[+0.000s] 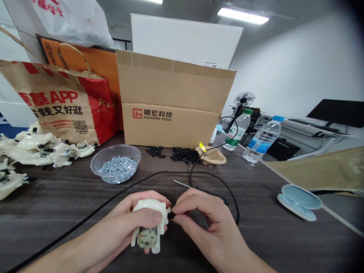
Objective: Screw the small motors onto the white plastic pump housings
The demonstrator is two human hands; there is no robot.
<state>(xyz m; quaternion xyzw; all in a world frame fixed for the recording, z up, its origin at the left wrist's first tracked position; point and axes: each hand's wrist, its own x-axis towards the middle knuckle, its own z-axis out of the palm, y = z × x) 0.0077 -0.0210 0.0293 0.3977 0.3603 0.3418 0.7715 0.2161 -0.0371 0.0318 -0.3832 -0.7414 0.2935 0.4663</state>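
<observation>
My left hand [133,216] is shut around a cream plastic housing [150,206], with a small motor end [147,239] showing below it. My right hand [204,216] pinches a small black cable end [170,215] against the housing's right side. The thin black cable [85,215] loops across the dark wooden table [284,227] on both sides of my hands. A thin steel shaft [182,184] lies just behind my right hand, its far part hidden by that hand.
A clear bowl of small screws [116,167] stands ahead, near loose black parts [184,154]. Cream housings [34,148] lie piled at left. Behind stand a cardboard box [167,125], a paper bag [57,102] and water bottles [263,140]. A pale blue case [299,202] lies open at right.
</observation>
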